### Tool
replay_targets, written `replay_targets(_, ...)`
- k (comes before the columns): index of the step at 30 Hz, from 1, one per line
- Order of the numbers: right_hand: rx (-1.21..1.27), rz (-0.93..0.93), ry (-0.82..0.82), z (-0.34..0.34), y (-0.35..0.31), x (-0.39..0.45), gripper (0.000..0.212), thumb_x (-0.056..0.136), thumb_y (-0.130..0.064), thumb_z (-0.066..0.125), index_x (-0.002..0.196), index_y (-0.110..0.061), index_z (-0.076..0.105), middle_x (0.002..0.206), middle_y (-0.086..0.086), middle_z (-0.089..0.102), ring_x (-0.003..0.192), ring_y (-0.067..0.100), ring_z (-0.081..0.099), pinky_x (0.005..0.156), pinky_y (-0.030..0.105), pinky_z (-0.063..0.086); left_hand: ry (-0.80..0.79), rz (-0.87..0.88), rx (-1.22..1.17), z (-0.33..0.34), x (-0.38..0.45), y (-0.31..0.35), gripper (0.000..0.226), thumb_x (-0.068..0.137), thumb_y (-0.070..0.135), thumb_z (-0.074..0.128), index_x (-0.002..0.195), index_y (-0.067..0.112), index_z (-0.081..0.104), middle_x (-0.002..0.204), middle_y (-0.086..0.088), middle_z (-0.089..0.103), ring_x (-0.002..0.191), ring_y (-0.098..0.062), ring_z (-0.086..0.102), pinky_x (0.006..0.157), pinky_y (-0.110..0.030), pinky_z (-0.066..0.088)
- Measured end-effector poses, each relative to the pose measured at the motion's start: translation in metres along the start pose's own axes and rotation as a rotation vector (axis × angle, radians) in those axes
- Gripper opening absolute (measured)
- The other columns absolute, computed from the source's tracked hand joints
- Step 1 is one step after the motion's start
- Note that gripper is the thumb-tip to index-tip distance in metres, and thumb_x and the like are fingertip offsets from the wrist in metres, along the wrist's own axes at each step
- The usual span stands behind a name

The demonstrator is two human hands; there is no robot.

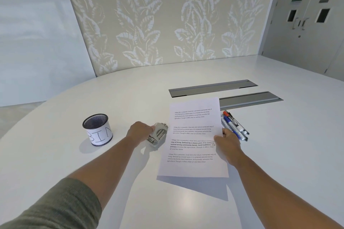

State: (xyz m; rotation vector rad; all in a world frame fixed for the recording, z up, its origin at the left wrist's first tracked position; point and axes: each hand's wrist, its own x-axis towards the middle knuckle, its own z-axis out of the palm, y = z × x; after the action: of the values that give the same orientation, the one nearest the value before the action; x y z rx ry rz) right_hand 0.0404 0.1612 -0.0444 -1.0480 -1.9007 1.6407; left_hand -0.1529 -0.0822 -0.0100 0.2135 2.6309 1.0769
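Printed sheet (193, 135) hangs lifted off the white surface (130, 95), its right edge pinched by the fingers of the right hand (228, 140). Just left of it, the left hand (140, 131) curls its fingers round a metal hole punch (158, 135). Pens (235, 124) lie on the right and a mesh cup (97, 129) stands on the left.

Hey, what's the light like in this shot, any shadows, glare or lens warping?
Head view: soft, even light; the sheet of paper in the right hand throws a crisp shadow on the table below it, the BIN cup a faint one to its left. Head view again: mild sheen low on the tabletop, and the wide lens bows the table's far edge and tilts the doors.
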Motion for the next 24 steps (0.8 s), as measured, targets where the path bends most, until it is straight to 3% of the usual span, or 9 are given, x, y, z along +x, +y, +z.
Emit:
replay_targets(7, -0.033, -0.038, -0.001, 0.012, -0.007, -0.007, 0.02, 0.083, -0.005, 0.054, 0.096, -0.014, 0.065, 0.095, 0.004, 0.07, 0.09, 0.025, 0.064, 0.078, 0.033, 0.05, 0.018, -0.017, -0.094, -0.008, -0.014, 0.0, 0.035, 0.085, 0.024, 0.066, 0.059, 0.011, 0.047, 0.068, -0.007, 0.053, 0.07, -0.025, 0.049, 0.068, -0.03, 0.038)
replay_targets(10, -0.024, -0.036, -0.02, 0.017, -0.01, -0.01, 0.017, 0.082, -0.006, 0.054, 0.09, -0.016, 0.065, 0.091, 0.002, 0.07, 0.087, 0.024, 0.064, 0.077, 0.032, 0.051, 0.023, -0.033, -0.094, -0.009, -0.02, 0.003, 0.03, 0.087, 0.026, 0.066, 0.068, 0.008, 0.051, 0.073, -0.009, 0.056, 0.076, -0.027, 0.057, 0.071, -0.03, 0.044)
replay_targets(13, -0.002, -0.018, -0.06, 0.021, -0.009, -0.014, 0.019, 0.082, -0.005, 0.055, 0.091, -0.019, 0.065, 0.094, 0.001, 0.071, 0.089, 0.023, 0.066, 0.081, 0.035, 0.054, 0.001, -0.029, -0.155, -0.011, -0.022, 0.003, 0.023, 0.09, 0.023, 0.066, 0.092, 0.001, 0.064, 0.096, -0.018, 0.069, 0.096, -0.031, 0.07, 0.085, -0.037, 0.058)
replay_targets(15, -0.004, -0.016, -0.078, 0.023, -0.009, -0.017, 0.019, 0.083, -0.005, 0.055, 0.094, -0.017, 0.065, 0.094, 0.001, 0.071, 0.088, 0.022, 0.066, 0.078, 0.034, 0.053, -0.02, -0.031, -0.218, -0.012, -0.025, 0.002, 0.022, 0.092, 0.024, 0.067, 0.1, 0.004, 0.062, 0.108, -0.017, 0.069, 0.093, -0.027, 0.07, 0.077, -0.033, 0.061)
replay_targets(17, -0.008, -0.013, -0.089, 0.024, -0.01, -0.02, 0.018, 0.083, -0.006, 0.055, 0.093, -0.017, 0.065, 0.093, 0.0, 0.071, 0.087, 0.021, 0.066, 0.073, 0.031, 0.053, -0.021, -0.04, -0.244, -0.014, -0.027, -0.001, 0.021, 0.092, 0.024, 0.067, 0.1, 0.006, 0.062, 0.107, -0.016, 0.069, 0.086, -0.025, 0.069, 0.068, -0.028, 0.062)
replay_targets(21, -0.019, -0.013, -0.114, 0.03, -0.012, -0.027, 0.017, 0.083, -0.007, 0.056, 0.091, -0.02, 0.065, 0.09, -0.001, 0.071, 0.081, 0.018, 0.066, 0.062, 0.027, 0.05, 0.022, -0.075, -0.209, -0.017, -0.03, -0.01, 0.024, 0.085, 0.024, 0.068, 0.087, 0.0, 0.067, 0.096, -0.023, 0.075, 0.088, -0.031, 0.075, 0.089, -0.04, 0.059)
replay_targets(24, -0.016, -0.017, -0.137, 0.034, -0.013, -0.03, 0.017, 0.084, -0.006, 0.056, 0.091, -0.02, 0.064, 0.09, -0.002, 0.07, 0.081, 0.016, 0.066, 0.06, 0.026, 0.05, 0.019, -0.095, -0.227, -0.021, -0.035, -0.014, 0.02, 0.083, 0.025, 0.069, 0.081, 0.006, 0.064, 0.086, -0.017, 0.077, 0.08, -0.028, 0.076, 0.081, -0.035, 0.062)
